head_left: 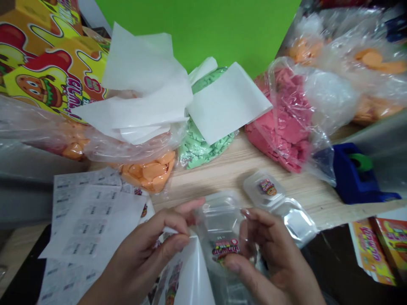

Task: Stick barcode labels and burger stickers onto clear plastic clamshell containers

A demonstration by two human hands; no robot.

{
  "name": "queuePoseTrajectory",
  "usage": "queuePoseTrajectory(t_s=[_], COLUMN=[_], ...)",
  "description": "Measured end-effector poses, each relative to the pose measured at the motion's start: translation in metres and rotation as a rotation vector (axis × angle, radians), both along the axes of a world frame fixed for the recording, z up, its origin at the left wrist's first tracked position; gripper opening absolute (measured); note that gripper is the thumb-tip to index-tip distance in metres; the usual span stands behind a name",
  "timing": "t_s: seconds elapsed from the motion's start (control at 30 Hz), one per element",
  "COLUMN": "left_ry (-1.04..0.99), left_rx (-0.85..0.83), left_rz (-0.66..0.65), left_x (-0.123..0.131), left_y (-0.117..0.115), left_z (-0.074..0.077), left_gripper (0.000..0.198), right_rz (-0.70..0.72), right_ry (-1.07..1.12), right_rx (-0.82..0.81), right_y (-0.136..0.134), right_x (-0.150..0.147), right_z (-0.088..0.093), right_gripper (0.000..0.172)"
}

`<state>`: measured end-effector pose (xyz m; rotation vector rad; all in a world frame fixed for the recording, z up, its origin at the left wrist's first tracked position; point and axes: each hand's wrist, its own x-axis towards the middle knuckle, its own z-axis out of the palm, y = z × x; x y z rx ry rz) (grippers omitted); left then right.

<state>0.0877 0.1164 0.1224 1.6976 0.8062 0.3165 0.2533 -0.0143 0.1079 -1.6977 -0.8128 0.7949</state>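
Note:
My right hand (273, 254) grips a clear plastic clamshell box (219, 216), thumb on the front and fingers round its right side. A colourful burger label (225, 250) shows on the box beside that thumb. My left hand (146, 250) is closed, thumb and index finger pinching a curled white sticker sheet (193, 275); a fingertip also reaches the box's upper left edge. Printed labels show on the sheet's lower left part. Just behind my right hand, a second clear clamshell box (294, 218) lies open on the table, with a label (267, 187) on its lid.
Printed sheets (92, 216) lie at left. Bags of orange pieces (149, 171), green pieces (203, 146) and pink pieces (282, 123) stand behind, partly under white papers (229, 101). A blue tape dispenser (352, 178) is at right; yellow cartons (47, 63) stand back left.

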Motion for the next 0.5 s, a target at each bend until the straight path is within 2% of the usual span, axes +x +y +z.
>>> queuePoseTrajectory(t_s=[0.1, 0.17, 0.23, 0.3, 0.33, 0.43, 0.5], left_ry=[0.060, 0.148, 0.195, 0.182, 0.160, 0.121, 0.136], left_rx=[0.070, 0.109, 0.133, 0.097, 0.057, -0.059, -0.043], left_rz=[0.072, 0.126, 0.211, 0.296, 0.329, 0.329, 0.312], left_x=[-0.004, -0.008, -0.011, -0.013, -0.013, -0.013, -0.013], left_y=[0.007, 0.013, 0.019, 0.023, 0.024, 0.026, 0.027], left_z=[0.000, 0.000, 0.001, 0.003, 0.005, 0.011, 0.017], left_gripper=[0.012, 0.009, 0.009, 0.009, 0.008, 0.006, 0.004], right_rz=[0.042, 0.064, -0.035, 0.108, 0.139, 0.136, 0.071], right_ry=[0.290, 0.274, 0.069, -0.301, -0.363, -0.495, -0.587], right_rx=[0.004, -0.047, -0.126, -0.284, -0.308, -0.297, -0.250], right_y=[-0.008, -0.010, -0.005, 0.005, 0.011, 0.023, 0.024], right_x=[0.025, 0.061, 0.101, 0.134, 0.146, 0.161, 0.156], right_z=[0.008, 0.009, 0.003, -0.013, -0.024, -0.058, -0.066], right_gripper=[0.038, 0.041, 0.044, 0.051, 0.053, 0.050, 0.050])
